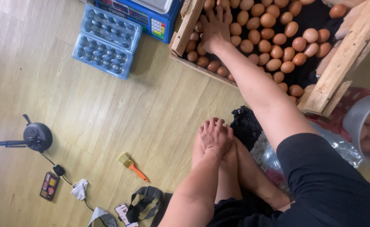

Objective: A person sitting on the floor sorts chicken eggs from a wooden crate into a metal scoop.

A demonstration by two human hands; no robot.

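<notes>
Well, from where I sit, I see the right hand (215,27) reaching far into the wooden crate (336,63), its fingers spread and laid flat over the brown eggs (273,44) at the crate's left end. They aren't clenched, but I cannot tell whether an egg sits under the palm. The left hand (214,136) rests loose and released on the bare feet (229,157) near the body, holding nothing. The eggs lie heaped in the crate, touching one another, so I judge the careful way is to curl the fingers round one egg from above and lift it straight up, rather than drag it across its neighbours, and to keep the forearm off the crate's near slat. Empty blue egg trays (107,40) sit on the floor to the far left, beside a blue scale (147,12). A metal bowl (357,122) holding more eggs stands at the right edge, and a small brush (131,164) lies on the floor near left.
</notes>
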